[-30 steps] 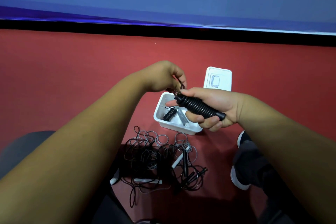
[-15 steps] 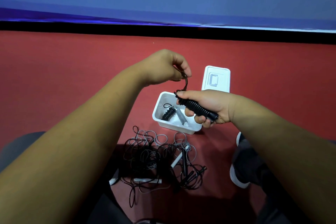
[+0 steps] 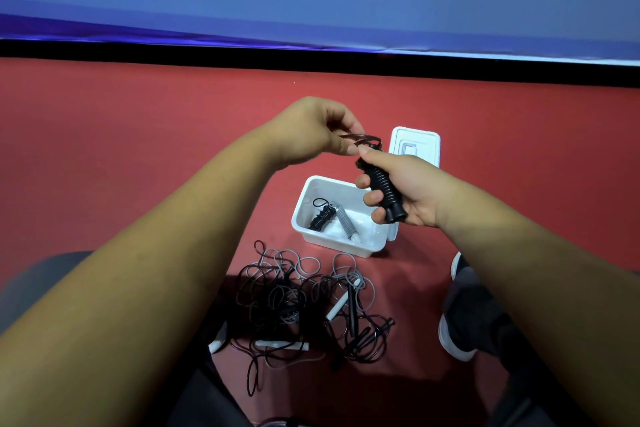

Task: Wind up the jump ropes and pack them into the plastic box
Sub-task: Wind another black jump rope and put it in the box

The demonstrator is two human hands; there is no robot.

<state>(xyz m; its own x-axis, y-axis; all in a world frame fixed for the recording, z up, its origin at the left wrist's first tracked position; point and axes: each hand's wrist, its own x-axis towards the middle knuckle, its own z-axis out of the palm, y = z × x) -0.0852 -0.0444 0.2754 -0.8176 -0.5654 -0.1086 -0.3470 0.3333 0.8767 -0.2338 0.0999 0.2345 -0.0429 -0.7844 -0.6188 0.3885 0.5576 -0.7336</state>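
My right hand [image 3: 405, 191] grips a wound black jump rope [image 3: 382, 185], its cord coiled tightly round the two handles, held above the white plastic box [image 3: 313, 192]. My left hand [image 3: 313, 130] pinches the loose end of the black cord [image 3: 363, 139] just above the bundle's top. Inside the box lie a wound black rope [image 3: 322, 217] and a wound grey rope [image 3: 344, 222]. On the red floor in front of the box sits a tangled pile of black and grey ropes [image 3: 304, 302] with white and black handles.
The box's white lid [image 3: 415, 146] lies flat on the floor behind the box. My shoe [image 3: 462, 315] is at the right of the pile and my knee at lower left. A black strip and a blue wall close off the floor at the back.
My right hand has turned the bundle more upright and raised it. My left hand moved up and right, drawing the cord end across the bundle's top.
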